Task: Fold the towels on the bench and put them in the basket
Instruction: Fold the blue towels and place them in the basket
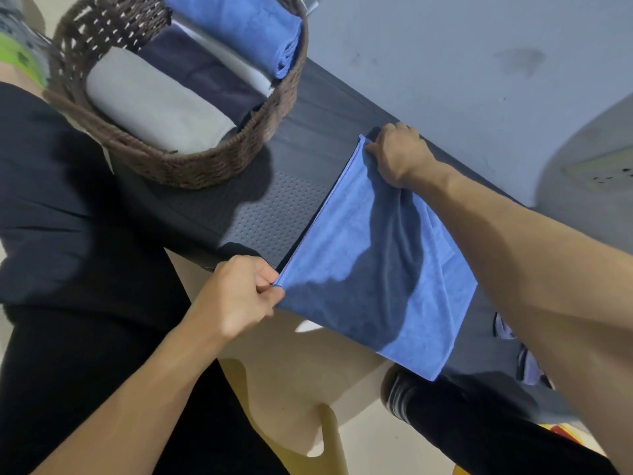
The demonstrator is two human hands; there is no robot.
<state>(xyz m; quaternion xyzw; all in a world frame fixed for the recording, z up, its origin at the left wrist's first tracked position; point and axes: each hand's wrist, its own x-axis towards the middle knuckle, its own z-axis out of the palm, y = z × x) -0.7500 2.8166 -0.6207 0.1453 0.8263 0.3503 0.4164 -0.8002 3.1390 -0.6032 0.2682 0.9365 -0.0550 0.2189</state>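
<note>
At the upper left, a brown woven basket [191, 166] is set on the dark bench [274, 214], and four folded towels are packed side by side in it: a grey towel [154, 101], a navy towel [202, 75], a pale one partly hidden, and a blue folded towel [246, 25]. Lower down, the near corner of a blue towel [376, 269] is pinched between the thumb and curled fingers of the left hand [239, 296], just off the bench's front edge. The towel is spread across the bench, its stretched edge running from near left to far right, and its near end hangs over the front edge. The far corner is gripped by the right hand [397, 152], fingers curled round the cloth.
</note>
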